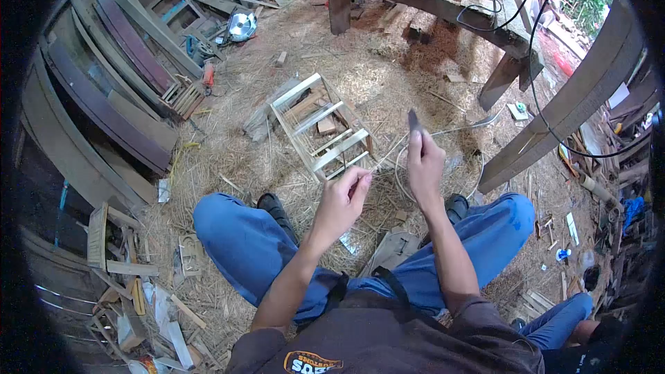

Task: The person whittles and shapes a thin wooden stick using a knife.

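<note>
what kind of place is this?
Likely a small woodworking shop: wood shavings litter the floor, long boards lean along the left side, and a heavy timber workbench stands ahead.

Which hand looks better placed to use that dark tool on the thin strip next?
Probably the right hand: it grips the dark tool, while the left hand appears to pinch the thin strip and could steady it.
</note>
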Demonstrator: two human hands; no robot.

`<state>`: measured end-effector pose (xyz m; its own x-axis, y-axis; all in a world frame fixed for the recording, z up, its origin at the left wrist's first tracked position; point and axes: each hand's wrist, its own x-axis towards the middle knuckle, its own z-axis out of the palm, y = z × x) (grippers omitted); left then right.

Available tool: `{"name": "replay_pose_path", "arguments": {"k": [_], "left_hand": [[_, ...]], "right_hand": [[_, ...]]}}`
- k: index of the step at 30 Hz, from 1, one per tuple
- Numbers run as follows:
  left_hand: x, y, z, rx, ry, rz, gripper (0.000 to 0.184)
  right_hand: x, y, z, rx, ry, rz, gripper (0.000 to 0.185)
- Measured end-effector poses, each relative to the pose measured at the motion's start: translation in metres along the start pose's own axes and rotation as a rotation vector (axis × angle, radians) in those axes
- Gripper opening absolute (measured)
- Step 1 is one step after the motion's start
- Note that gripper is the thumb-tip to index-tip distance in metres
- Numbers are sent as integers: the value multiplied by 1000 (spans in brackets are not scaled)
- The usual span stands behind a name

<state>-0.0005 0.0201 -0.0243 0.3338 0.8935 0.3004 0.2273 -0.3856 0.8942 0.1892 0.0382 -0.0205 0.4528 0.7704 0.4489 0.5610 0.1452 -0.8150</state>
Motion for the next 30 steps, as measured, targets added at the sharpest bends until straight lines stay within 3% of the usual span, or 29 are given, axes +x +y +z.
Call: {"name": "replay_pose_path", "arguments": {"k": [4,8,11,16,19,24,27,30], "left_hand": [[-1,-6,1,-8,-13,-75,17],[0,-3,-2,-38,10,40,19],[0,2,-5,-54,-19,-45,19],[-6,-3,-13,5,12,7,19],[-10,-6,-18,-72,-32,-123,19],[-24,-15,-35,-25,-37,-132,20],[-28,-29,-41,-130,118,-67,22],[-34,-30,-56,-162,141,-61,24]], "right_hand": [[-39,1,11,-88,-175,-127,29],[-3,8,2,-44,-83,35,26],[-27,-2,12,14,-131,-189,27],[-17,-5,10,44,-200,36,23],[-32,-7,18,-8,-245,-214,26],[-36,-13,30,80,-204,111,25],[-57,-22,53,8,-238,-180,29],[-53,-43,58,105,-215,-19,30]]}}
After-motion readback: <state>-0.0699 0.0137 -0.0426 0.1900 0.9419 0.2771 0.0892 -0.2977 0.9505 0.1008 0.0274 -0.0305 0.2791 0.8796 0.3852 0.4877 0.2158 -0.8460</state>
